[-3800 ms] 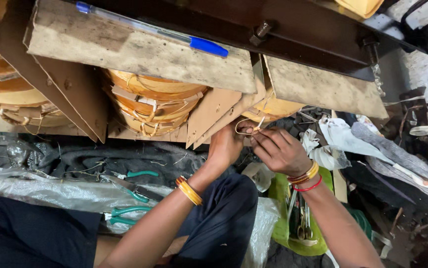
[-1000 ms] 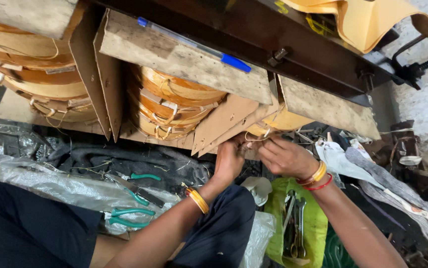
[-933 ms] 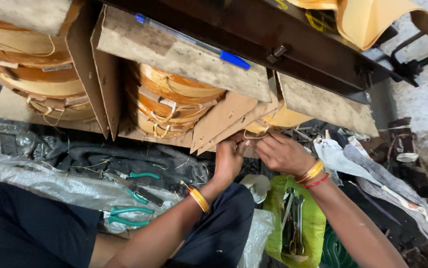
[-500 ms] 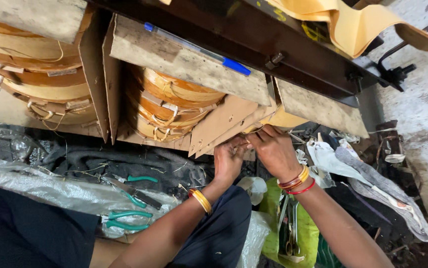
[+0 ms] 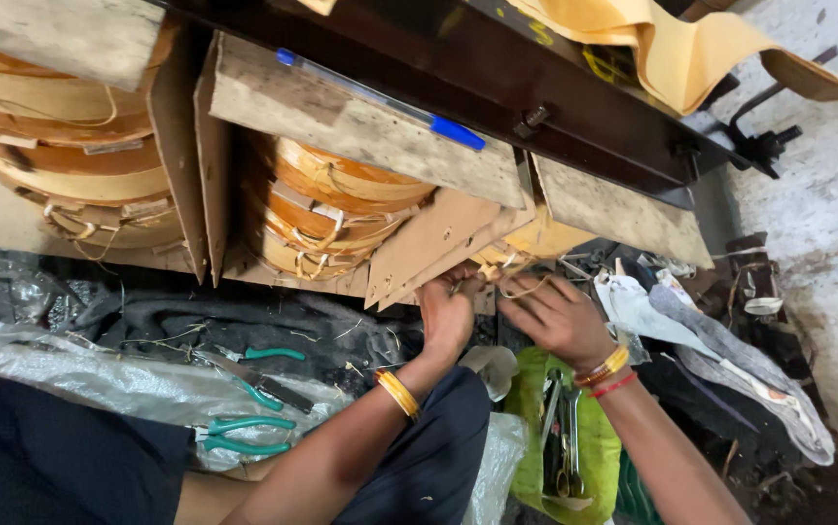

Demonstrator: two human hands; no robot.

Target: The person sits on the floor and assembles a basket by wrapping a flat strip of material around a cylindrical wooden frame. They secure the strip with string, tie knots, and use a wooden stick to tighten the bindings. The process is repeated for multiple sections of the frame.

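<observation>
A cluttered workshop: tape-wound coils point(image 5: 341, 209) above the left hand point(image 5: 448, 316), green-handled pliers point(image 5: 244, 436) and spanners point(image 5: 563, 437) below.

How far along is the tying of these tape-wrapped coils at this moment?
Looks done: the left coil and middle coil already carry knotted ties between their board spacers. In hand: the left hand and right hand work a thin string at the third coil. Left: that tie is not yet finished; the green-handled pliers lie untouched.
</observation>
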